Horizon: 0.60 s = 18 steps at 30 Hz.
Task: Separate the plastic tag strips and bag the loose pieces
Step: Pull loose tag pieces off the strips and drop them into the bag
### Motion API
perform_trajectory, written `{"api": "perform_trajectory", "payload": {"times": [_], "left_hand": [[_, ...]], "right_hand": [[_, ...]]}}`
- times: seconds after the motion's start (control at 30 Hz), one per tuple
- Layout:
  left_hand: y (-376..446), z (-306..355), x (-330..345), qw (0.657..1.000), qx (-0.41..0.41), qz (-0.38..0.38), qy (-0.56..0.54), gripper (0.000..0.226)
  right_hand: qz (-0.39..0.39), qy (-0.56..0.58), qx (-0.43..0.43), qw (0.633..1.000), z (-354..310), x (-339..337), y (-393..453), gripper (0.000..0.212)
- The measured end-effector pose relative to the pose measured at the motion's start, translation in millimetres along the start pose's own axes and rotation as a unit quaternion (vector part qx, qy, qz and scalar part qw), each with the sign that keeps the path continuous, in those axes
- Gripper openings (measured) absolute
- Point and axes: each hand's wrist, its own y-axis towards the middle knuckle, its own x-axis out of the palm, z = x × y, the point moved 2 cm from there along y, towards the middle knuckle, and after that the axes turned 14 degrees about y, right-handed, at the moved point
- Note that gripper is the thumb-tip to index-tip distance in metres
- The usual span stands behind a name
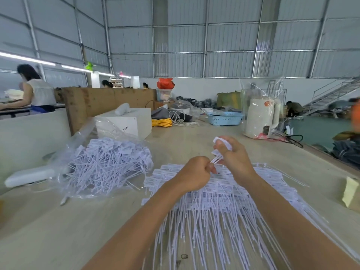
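I see both hands clamped on one tag strip (217, 158), stems running between left hand (196, 172) and right hand (233, 158); bag (101, 162) sits left, nearer left.

Stuff you can't really make out here

Print on the tag strips (224, 184) is too tiny to read, their tails run off the bottom edge, and the person in orange (355, 115) is cropped and blurry.
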Motion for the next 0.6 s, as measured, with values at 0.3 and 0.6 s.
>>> {"api": "perform_trajectory", "payload": {"times": [0.3, 0.6], "left_hand": [[-23.4, -17.4, -18.4, 0.998, -0.034, 0.046, 0.010, 0.024], [-68.7, -96.2, -76.2, 0.961, -0.100, 0.225, 0.128, 0.024]], "right_hand": [[-0.063, 0.051, 0.014, 0.997, -5.1, 32.7, -1.4, 0.024], [-0.130, 0.049, 0.045, 0.989, 21.2, 123.0, -3.5, 0.044]]}}
